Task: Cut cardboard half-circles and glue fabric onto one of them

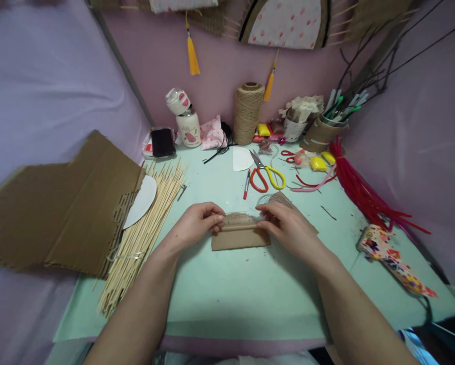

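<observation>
A small piece of brown cardboard (241, 240) lies in front of me, with a fold or ridge running across it. Along its far part rests a clear plastic ruler (242, 219), its exact shape hard to make out. My left hand (199, 225) pinches the ruler's left end, thumb against fingers. At the other end, my right hand (284, 223) grips it between thumb and fingertips. Behind the right hand, a clear patterned plastic disc (269, 201) and another cardboard piece (301, 215) are partly covered.
Scissors (263, 175), a red marker (247, 184) and a white paper shape (242, 158) lie beyond my hands. Bamboo sticks (136, 253) and large cardboard (86, 203) occupy the left. Red pipe cleaners (358, 185) and a floral-patterned glue gun (394, 261) are right. A twine spool (248, 114) stands behind.
</observation>
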{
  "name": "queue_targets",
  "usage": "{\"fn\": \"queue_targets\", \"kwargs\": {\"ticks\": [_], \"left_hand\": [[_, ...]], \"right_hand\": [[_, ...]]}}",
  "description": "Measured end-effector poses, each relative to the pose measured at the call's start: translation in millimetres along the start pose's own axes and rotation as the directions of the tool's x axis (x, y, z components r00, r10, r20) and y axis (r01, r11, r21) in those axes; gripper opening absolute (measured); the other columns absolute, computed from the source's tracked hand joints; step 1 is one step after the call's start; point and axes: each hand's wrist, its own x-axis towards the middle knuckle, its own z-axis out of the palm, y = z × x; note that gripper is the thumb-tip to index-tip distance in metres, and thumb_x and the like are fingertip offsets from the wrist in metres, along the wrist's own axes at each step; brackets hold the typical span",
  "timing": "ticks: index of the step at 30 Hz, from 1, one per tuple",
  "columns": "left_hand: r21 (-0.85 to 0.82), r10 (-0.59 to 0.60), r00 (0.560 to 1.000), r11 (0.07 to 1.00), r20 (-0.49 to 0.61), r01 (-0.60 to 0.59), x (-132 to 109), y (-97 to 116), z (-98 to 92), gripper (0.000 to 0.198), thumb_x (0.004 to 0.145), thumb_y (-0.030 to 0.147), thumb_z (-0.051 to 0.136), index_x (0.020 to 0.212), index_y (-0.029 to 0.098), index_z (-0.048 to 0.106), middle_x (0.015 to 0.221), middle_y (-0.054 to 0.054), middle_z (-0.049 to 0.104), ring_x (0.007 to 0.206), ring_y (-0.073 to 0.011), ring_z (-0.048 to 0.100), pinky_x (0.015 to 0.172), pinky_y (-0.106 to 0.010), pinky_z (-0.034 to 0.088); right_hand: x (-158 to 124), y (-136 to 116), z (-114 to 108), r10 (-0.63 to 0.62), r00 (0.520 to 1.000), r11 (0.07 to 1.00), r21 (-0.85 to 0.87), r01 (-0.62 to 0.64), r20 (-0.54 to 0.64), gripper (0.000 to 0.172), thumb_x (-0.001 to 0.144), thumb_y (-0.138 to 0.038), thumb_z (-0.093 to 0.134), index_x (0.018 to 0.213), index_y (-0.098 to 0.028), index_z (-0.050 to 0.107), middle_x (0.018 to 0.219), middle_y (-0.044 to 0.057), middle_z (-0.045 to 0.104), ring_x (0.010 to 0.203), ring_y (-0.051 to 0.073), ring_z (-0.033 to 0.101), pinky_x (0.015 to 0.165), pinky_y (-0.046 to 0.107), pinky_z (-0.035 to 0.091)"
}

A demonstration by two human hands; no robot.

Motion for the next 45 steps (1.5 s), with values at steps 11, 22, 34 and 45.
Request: {"fn": "queue_targets", "kwargs": {"ticks": [11, 22, 34, 45], "left_hand": [[-0.559, 0.045, 0.999, 0.828, -0.007, -0.041, 0, 2, 27.8, 0.049, 0.067, 0.03, 0.08, 0.11, 0.016, 0.063, 0.109, -0.011, 0.068, 0.094, -0.0171, 0.065, 0.083, -0.03, 0.05], [-0.522, -0.038, 0.957, 0.844, -0.289, -0.124, 1, 8, 21.0, 0.04, 0.076, 0.029, 0.073, 0.11, 0.017, 0.054, 0.081, -0.005, 0.071, 0.081, -0.0159, 0.069, 0.068, -0.025, 0.053], [-0.417, 0.065, 0.938, 0.884, -0.34, -0.212, 4, 2, 16.8, 0.051, 0.074, 0.022, 0.072, 0.121, 0.017, 0.053, 0.092, -0.007, 0.073, 0.084, -0.0171, 0.07, 0.083, -0.035, 0.055], [-0.364, 0.121, 0.922, 0.894, -0.368, -0.262, 5, 1, 15.9, 0.058, 0.072, 0.027, 0.073, 0.124, 0.019, 0.048, 0.089, -0.004, 0.073, 0.083, -0.0168, 0.07, 0.082, -0.034, 0.055]], "right_hand": [[-10, -22, 21, 0.12, 0.96, 0.873, 0.435, -0.223, 0.251, 0.025, 0.081, -0.045, 0.063, 0.087, -0.022, 0.058, 0.069, -0.001, 0.064, 0.061, 0.016, 0.058, 0.057, 0.028, 0.042], [-9, -24, 15, 0.136, 0.906, 0.636, 0.666, -0.391, 0.402, 0.037, 0.088, -0.052, 0.048, 0.09, -0.017, 0.061, 0.06, -0.001, 0.065, 0.046, 0.01, 0.047, 0.047, 0.022, 0.032], [2, 3, 14, 0.266, 0.956, 0.905, 0.372, -0.204, -0.123, 0.024, 0.088, -0.038, 0.043, 0.102, -0.022, 0.056, 0.067, 0.0, 0.06, 0.065, 0.02, 0.057, 0.061, 0.032, 0.042], [4, 8, 14, 0.273, 0.955, 0.901, 0.38, -0.211, -0.117, 0.028, 0.088, -0.039, 0.044, 0.103, -0.02, 0.058, 0.067, 0.0, 0.06, 0.062, 0.018, 0.055, 0.058, 0.03, 0.042]]}}
